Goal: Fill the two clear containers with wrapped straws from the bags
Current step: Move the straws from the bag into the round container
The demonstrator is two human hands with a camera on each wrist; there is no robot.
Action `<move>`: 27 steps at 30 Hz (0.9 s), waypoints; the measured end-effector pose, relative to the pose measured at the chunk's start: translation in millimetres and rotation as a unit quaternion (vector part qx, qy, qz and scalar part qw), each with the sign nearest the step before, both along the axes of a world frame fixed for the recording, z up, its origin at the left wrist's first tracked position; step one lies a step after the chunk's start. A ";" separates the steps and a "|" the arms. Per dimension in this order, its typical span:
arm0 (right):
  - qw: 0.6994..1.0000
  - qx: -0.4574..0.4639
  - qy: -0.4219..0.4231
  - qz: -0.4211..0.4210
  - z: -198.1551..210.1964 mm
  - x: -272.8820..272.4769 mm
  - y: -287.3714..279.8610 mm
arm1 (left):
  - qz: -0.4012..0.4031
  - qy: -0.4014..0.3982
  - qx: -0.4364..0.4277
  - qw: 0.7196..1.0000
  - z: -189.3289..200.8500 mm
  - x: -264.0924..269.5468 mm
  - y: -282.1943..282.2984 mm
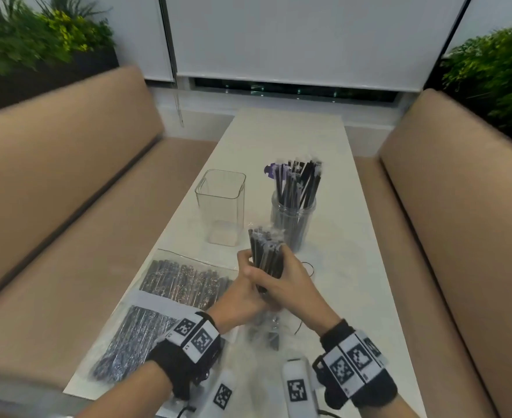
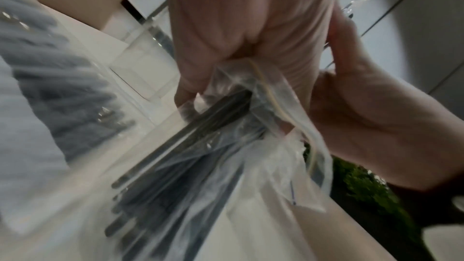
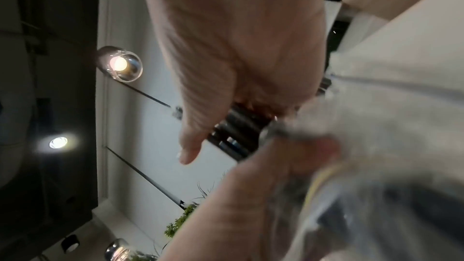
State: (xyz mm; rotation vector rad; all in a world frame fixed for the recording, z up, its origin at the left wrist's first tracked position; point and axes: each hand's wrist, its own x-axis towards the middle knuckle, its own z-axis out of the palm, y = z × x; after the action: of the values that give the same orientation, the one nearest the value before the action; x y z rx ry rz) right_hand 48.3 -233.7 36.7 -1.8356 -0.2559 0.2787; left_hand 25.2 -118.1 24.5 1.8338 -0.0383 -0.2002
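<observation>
Both hands, left hand [image 1: 240, 292] and right hand [image 1: 291, 285], fingers wrapped round bundle of black wrapped straws [image 1: 265, 254], half drawn from clear plastic bag [image 2: 283, 146]. Beyond: empty square clear container [image 1: 222, 206], round clear jar [image 1: 292, 221] holding straws, on white table [image 1: 354, 267].

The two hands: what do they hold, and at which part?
Both the left hand and the right hand grip one bundle of black wrapped straws around its lower half, where a clear bag is still around it.

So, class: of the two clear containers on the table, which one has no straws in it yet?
The square container, on the left, holds nothing. The round jar beside it, to the right, is already packed with upright black wrapped straws.
</observation>
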 end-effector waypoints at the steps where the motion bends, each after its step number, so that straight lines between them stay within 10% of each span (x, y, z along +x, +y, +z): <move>1: 0.999 0.002 -0.003 -0.034 -1.8 -0.4 2.8 | -0.011 -0.013 0.007 1.000 -0.7 -0.7 -7.9; 8: 0.985 0.100 -0.014 -0.140 5.5 23.2 -31.6 | -0.020 0.069 -0.002 0.997 -8.9 -5.8 -27.0; 17: 0.984 0.164 -0.034 -0.052 55.0 65.5 -97.8 | 0.007 0.115 0.051 0.992 -9.5 -6.2 -43.6; 27: 0.991 0.098 0.071 0.052 15.9 33.2 -68.6 | 0.043 0.109 0.041 0.992 -4.3 5.3 -55.6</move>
State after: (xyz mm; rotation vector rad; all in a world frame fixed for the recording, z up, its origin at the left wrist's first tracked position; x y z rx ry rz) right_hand 81.5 -302.3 52.6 -1.6022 -0.2709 0.4405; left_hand 30.5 -173.7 20.2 1.8818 0.2041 -0.3448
